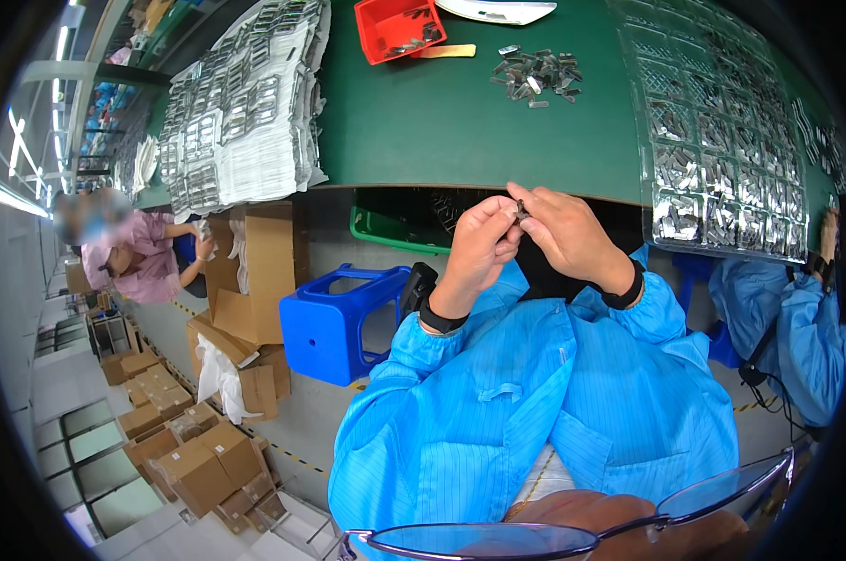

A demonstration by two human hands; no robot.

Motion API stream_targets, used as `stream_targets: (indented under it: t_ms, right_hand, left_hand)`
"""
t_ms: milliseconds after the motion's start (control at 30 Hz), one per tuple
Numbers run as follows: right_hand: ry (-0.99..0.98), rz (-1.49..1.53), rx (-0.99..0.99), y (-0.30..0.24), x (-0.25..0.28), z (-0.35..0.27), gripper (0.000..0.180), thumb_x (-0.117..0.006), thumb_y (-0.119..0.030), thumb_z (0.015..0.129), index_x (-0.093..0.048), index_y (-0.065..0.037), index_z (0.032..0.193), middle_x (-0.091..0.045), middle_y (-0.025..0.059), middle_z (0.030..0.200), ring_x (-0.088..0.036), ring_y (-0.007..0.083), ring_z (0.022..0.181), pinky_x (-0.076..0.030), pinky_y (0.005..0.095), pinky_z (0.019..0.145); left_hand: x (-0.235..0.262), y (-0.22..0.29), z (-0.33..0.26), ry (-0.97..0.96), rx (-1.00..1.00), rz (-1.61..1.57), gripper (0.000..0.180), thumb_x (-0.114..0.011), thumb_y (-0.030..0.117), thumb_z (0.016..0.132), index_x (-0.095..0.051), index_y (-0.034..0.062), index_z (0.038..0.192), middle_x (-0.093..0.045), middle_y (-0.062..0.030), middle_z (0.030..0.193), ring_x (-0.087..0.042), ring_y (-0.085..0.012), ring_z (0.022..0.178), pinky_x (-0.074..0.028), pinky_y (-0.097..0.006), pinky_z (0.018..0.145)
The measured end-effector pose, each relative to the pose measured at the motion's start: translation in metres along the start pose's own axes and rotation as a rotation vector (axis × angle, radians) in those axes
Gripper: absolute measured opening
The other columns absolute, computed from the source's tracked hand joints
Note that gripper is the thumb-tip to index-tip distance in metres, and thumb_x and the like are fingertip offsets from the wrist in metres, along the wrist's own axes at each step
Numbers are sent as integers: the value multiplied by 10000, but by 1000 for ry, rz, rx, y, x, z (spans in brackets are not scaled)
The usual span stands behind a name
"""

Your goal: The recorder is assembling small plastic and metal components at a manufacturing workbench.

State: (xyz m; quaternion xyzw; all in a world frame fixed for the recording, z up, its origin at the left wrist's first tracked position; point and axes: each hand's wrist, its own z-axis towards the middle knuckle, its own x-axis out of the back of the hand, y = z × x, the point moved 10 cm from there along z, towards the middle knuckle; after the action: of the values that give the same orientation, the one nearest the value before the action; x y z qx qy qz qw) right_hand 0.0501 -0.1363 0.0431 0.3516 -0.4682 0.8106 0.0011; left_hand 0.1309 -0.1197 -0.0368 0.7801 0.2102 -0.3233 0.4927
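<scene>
My left hand [482, 245] and my right hand [572, 234] meet just off the table's front edge, fingertips pinched together. Between them is a small dark metal piece [520, 209], partly covered by the fingers. Beyond my hands, a loose pile of small shiny metal pieces [535, 77] lies on the green table [441, 140]. To its left a red bin [371, 33] holds a few similar dark pieces.
A clear compartment tray [659, 201] full of metal pieces stands at the right, near a co-worker's blue sleeve [797, 346]. Sheets with rows of parts [245, 112] are stacked at the left. Below are a blue stool [325, 327], an open carton [278, 271] and another person [137, 248].
</scene>
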Motion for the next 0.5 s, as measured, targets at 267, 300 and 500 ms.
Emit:
stream_targets:
  t_ms: [267,300,500]
  right_hand:
    - [43,10,57,-10,3,6,388,-554,-99,860,-517,2,1233,-613,199,1076,-589,347,994,-455,390,852]
    - [29,11,46,-9,2,5,387,-554,-100,859,-520,-7,1232,-619,188,1075,-588,348,997,-452,391,854]
    - [89,109,44,-7,4,6,310,-574,-37,831,-596,-5,1139,-641,169,996,-621,311,871,-475,356,754]
  left_hand:
    - [4,3,-7,26,-9,-3,141,-495,151,937,-522,21,889,-496,-25,656,-354,-20,462,-250,-141,384]
    - [4,1,-7,8,-7,6,145,-499,159,939,-523,21,903,-492,-22,650,-352,-21,459,-251,-146,383]
    - [5,-2,-6,-25,-15,7,143,-492,163,949,-523,28,909,-486,-5,679,-342,-5,473,-244,-145,391]
